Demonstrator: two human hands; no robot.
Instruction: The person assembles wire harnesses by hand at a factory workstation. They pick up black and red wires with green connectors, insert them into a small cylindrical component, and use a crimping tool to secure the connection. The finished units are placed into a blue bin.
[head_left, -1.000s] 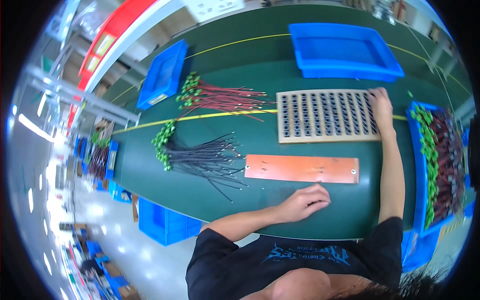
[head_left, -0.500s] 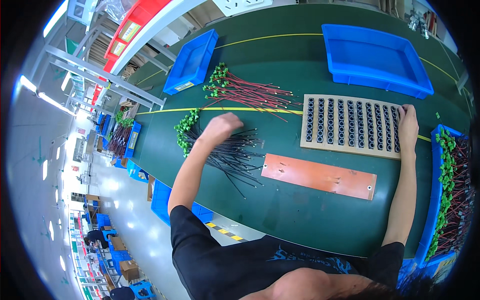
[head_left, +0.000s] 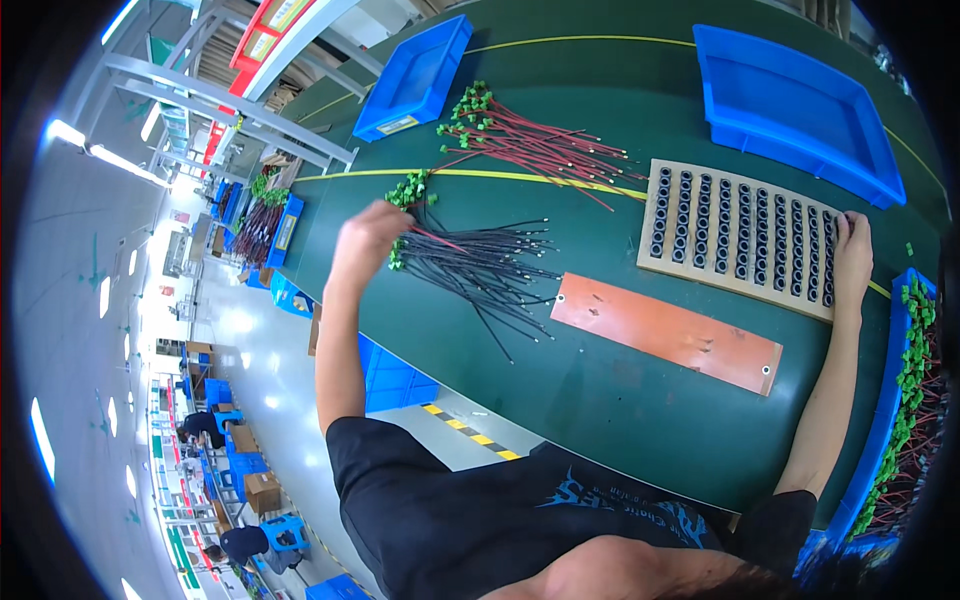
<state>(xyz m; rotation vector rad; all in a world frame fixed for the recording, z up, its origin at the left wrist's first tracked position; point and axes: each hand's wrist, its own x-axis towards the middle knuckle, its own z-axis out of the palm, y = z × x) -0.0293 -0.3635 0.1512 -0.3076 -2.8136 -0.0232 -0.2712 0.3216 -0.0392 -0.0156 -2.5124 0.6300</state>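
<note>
While the left hand (head_left: 368,232) closes its grip on one red wire (head_left: 437,238) above the black wire bundle (head_left: 478,268) at centre left, the right hand (head_left: 853,262) rests flat-fingered against the perforated board's (head_left: 740,235) right edge on the green tabletop (head_left: 600,390), holding nothing.

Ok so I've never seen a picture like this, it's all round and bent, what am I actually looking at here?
A camera worn on a person's head looks down at a green workbench; its wide lens bends the edges. The left hand reaches into a bundle of black wires with green connectors. The right hand rests on the edge of a beige board of black sockets. Also there: red wires, an orange plate, and blue trays. Whether the left hand grips a wire cannot be told.
</note>
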